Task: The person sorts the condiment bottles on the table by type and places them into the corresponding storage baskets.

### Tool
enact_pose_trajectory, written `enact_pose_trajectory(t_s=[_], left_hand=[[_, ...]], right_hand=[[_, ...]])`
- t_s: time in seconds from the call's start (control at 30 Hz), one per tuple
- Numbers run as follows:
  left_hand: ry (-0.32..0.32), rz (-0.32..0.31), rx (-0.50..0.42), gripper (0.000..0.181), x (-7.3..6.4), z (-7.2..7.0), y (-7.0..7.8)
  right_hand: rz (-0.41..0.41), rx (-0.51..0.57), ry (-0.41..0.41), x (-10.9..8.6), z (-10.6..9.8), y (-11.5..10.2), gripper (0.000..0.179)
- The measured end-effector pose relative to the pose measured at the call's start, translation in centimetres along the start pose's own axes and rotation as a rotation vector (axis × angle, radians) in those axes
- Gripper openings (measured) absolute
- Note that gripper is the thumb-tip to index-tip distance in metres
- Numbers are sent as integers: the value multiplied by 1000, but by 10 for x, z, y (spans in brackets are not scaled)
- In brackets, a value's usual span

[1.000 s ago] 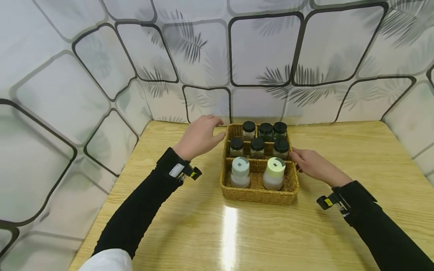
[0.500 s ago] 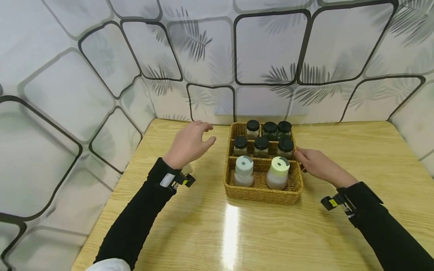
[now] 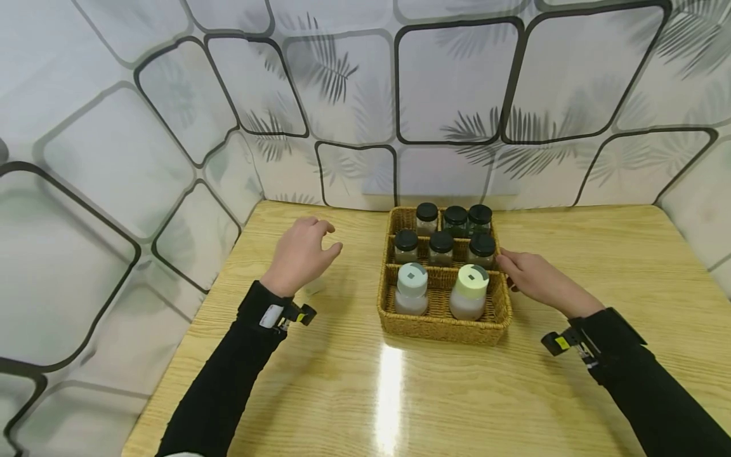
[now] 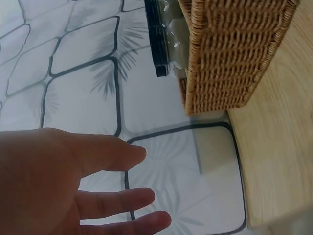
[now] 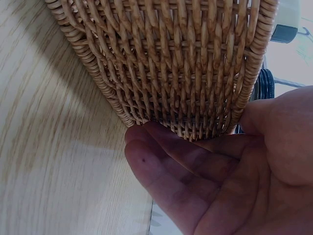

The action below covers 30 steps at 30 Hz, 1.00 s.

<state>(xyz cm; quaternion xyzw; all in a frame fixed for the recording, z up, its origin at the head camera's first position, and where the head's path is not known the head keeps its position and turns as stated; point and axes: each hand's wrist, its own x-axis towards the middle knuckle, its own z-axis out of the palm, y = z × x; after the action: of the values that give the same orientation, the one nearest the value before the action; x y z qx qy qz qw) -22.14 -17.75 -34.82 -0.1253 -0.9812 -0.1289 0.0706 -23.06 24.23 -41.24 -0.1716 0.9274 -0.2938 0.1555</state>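
Observation:
A wicker basket [image 3: 445,330] with compartments stands on the table. Several small glass jars with black lids [image 3: 441,241] fill its two back rows. In the front compartment are a bottle with a pale mint cap [image 3: 412,279] and a bottle with a pale yellow cap [image 3: 472,282]. My right hand [image 3: 533,279] touches the basket's right side; in the right wrist view its extended fingers [image 5: 171,171] lie against the woven wall, thumb by the rim. Left of the basket, my left hand [image 3: 299,257] hovers apart from it, fingers loosely bent and holding nothing.
A light wood table [image 3: 342,387] carries the basket. Patterned white sheeting [image 3: 451,89] hangs along its back and left side. A small pale thing [image 3: 313,286] shows beside the left wrist, partly hidden by it.
My left hand has moved left and toward me, away from the basket's left side. The right hand stays at the basket's right side, and the bottles and jars keep their places.

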Motion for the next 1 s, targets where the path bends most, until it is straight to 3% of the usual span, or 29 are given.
enact_pose_trajectory(t_s=[0.33,0.8,1.0], left_hand=[[-68,-120,40,40,-14,2,-15],[-65,-142,5,37,-25,9,-22],[-39,-121,-7,30,-28,13,-25]], right_hand=[[-6,-2,-1,-1,0,-2,62],[6,8,4,0,2,0,63],[-2,13,7,0,2,1,63]])
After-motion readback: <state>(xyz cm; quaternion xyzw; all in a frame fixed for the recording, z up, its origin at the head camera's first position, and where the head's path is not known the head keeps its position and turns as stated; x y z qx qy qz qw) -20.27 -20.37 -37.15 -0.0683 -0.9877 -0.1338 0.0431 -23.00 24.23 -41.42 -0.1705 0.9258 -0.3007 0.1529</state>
